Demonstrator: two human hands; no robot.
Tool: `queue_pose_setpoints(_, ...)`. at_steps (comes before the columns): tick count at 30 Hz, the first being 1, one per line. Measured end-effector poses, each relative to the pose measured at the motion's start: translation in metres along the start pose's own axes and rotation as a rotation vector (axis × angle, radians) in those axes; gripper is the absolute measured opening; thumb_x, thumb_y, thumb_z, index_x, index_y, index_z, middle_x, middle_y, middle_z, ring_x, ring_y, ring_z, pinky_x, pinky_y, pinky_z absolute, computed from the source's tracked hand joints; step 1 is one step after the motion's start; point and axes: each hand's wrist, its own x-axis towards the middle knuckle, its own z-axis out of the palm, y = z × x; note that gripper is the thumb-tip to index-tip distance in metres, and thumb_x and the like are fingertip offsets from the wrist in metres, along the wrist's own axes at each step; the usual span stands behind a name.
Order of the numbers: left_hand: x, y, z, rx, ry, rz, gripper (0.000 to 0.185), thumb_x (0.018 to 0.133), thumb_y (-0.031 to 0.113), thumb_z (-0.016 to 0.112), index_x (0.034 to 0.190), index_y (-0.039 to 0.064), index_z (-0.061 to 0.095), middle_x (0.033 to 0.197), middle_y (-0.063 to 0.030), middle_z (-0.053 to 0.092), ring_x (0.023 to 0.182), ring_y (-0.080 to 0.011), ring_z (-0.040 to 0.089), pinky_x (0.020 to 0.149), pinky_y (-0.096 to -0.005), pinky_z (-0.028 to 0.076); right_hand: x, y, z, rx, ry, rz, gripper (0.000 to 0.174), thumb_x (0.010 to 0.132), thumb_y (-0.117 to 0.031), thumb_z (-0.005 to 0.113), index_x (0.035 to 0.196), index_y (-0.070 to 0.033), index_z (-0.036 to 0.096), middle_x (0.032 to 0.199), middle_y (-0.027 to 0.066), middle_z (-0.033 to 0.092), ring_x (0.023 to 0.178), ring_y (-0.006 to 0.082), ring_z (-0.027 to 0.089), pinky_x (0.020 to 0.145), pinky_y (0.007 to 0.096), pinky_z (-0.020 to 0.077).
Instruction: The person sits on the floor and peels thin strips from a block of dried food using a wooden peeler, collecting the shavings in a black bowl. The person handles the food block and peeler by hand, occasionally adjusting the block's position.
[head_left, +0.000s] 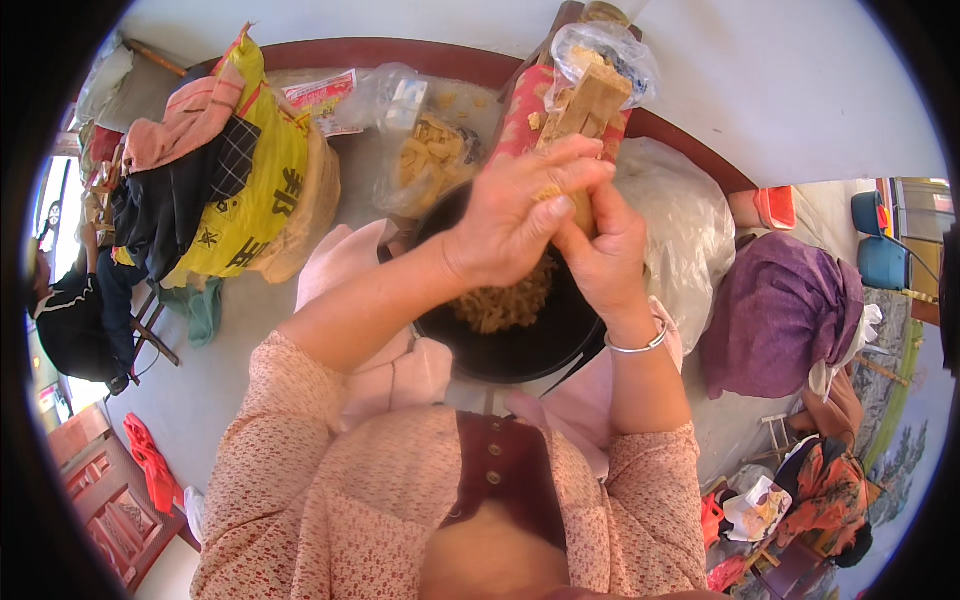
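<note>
My left hand (517, 214) reaches over my right hand (607, 251), and their fingers meet above a black round tub (487, 364). A small yellowish piece (550, 192) shows by my left thumb. The fingers of my right hand are closed around a tan object (583, 214), mostly hidden by the hands. Just beyond my fingers, a wooden block (589, 105) lies on a red patterned cloth (517, 112); whether it joins the tan object is hidden. Light brown shredded pieces (502, 304) lie inside the tub, between my knees.
Plastic bags, one with yellowish strips (431, 154), lie beyond the tub. A yellow sack (262, 180) draped with clothes stands left. A clear plastic bag (686, 225) and a purple cloth-covered bundle (780, 315) are at right. Other people sit far left (75, 322) and lower right (825, 495).
</note>
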Motion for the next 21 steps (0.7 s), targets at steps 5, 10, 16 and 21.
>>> queue_pose_setpoints(5,0.001,0.002,0.001,-0.261,0.024,-0.614,0.035,0.079,0.001,0.048,0.111,-0.002,0.062,0.123,-0.0151,0.053,0.102,-0.0226,0.057,0.089,-0.0315,0.045,-0.005,0.015,0.002,0.102,0.059,0.172,0.018,0.09,-0.017,0.061,0.081,-0.003,0.054,0.061,0.0044,0.054,0.052,0.0117,0.047,0.05,0.0276,0.0407)
queue_pose_setpoints(10,0.003,-0.001,0.001,0.332,0.103,-0.144,0.012,0.067,-0.005,0.05,0.078,-0.001,0.054,0.107,-0.0164,0.055,0.079,-0.0234,0.057,0.07,-0.0293,0.046,-0.004,0.012,-0.01,0.923,-0.115,0.769,0.02,0.09,-0.022,0.055,0.078,-0.005,0.056,0.052,-0.0057,0.039,0.04,0.0051,0.029,0.041,0.0217,0.0284)
queue_pose_setpoints(16,-0.002,-0.001,-0.008,0.238,-0.081,-0.062,0.009,0.072,-0.002,0.049,0.079,0.002,0.052,0.071,-0.0145,0.055,0.063,-0.0277,0.054,0.057,-0.0329,0.043,0.004,0.023,-0.027,0.847,-0.332,0.817,0.018,0.084,-0.023,0.06,0.083,-0.005,0.058,0.058,-0.0066,0.044,0.043,0.0024,0.029,0.041,0.0196,0.0245)
queue_pose_setpoints(21,0.001,0.003,-0.005,0.214,-0.054,-0.415,0.004,0.077,0.002,0.052,0.081,0.003,0.052,0.068,-0.0184,0.056,0.064,-0.0369,0.055,0.056,-0.0408,0.043,0.005,0.013,-0.024,0.48,-0.147,0.627,0.014,0.081,-0.015,0.067,0.089,-0.004,0.062,0.062,-0.0055,0.049,0.047,0.0012,0.032,0.042,0.0177,0.0237)
